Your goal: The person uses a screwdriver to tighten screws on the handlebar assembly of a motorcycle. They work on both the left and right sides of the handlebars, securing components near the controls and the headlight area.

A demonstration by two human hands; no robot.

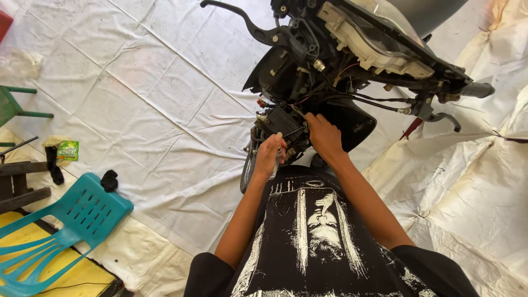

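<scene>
A stripped scooter front end (341, 49) stands before me, its covers off and its black wiring and brackets (283, 124) exposed under the handlebar. My left hand (269, 154) is closed around a small slim tool with a clear handle (276, 159), held upright just below the open wiring area. My right hand (323, 135) reaches into the same area, fingers pressed on the dark parts beside the wiring. The brake levers (236, 14) stick out on both sides of the handlebar. The tool's tip is hidden behind my fingers.
White sheeting (154, 99) covers the floor. A teal plastic chair (66, 220) lies at the lower left, with a black glove (109, 180) and a small green packet (67, 150) near it. A green stool leg (16, 107) and dark wooden pieces (22, 184) stand at the left edge.
</scene>
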